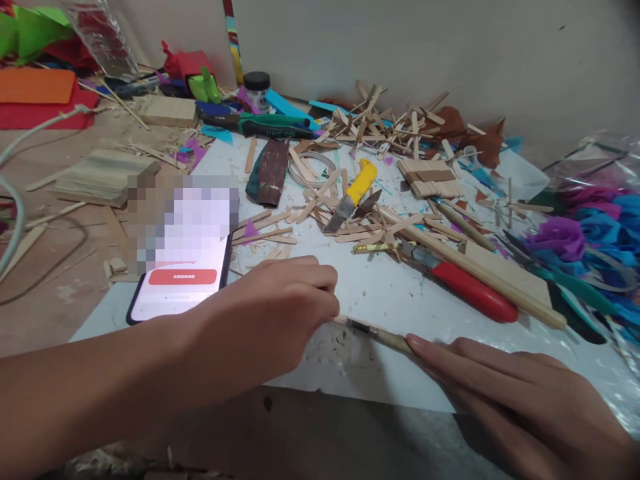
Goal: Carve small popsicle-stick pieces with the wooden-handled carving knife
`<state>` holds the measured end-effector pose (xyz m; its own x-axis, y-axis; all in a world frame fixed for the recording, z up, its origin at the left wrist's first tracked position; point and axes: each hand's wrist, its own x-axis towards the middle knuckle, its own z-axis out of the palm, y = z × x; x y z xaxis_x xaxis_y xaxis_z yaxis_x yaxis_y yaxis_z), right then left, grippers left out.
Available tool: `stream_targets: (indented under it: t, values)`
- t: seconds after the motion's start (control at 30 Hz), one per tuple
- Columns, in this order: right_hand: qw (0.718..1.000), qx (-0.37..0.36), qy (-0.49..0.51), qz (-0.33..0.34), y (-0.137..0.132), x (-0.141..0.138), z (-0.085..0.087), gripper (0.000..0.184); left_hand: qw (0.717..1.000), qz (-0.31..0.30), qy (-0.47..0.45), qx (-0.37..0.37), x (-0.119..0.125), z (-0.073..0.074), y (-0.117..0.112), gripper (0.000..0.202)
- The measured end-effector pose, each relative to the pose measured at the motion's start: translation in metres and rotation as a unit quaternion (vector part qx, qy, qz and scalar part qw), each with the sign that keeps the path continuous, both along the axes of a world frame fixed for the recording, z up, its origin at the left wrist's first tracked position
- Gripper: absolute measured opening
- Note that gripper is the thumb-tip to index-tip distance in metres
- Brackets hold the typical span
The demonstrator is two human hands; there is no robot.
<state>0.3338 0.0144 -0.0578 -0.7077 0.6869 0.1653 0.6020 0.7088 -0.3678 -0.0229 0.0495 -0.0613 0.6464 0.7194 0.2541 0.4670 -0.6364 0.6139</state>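
My left hand [295, 307] is closed, fingers curled, around the end of a thin pale wooden stick [341, 320]; most of the stick is hidden in the fist. My right hand [510, 387] grips a slim wooden-handled tool [393, 341] with a dark metal front part, which meets the stick beside my left fingers. I cannot make out the exact kind of tool. Both hands are low over the white sheet [320, 373] near its front edge. A lit phone [183, 297] lies just behind my left forearm.
Behind my hands lie a yellow utility knife [357, 190], a red-handled utility knife [475, 290], a long wooden rod [500, 283] and scattered craft sticks [380, 127]. Wood blocks [105, 175] sit at left. Green-handled scissors [575, 287] and paper flowers [555, 237] are at right.
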Motion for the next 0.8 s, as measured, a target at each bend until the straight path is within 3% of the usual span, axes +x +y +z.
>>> stream_targets:
  t: [0.47, 0.8]
  values:
    - [0.998, 0.053, -0.022, 0.007, -0.0024, -0.0021, -0.0041, 0.069, 1.000, -0.006, 0.011, 0.012, 0.0003, -0.0005, 0.0015, 0.037]
    - [0.998, 0.045, -0.042, 0.018, 0.0009, -0.0061, -0.0031, 0.065, 1.000, -0.009, 0.007, 0.009, -0.0016, 0.0001, 0.0001, 0.037]
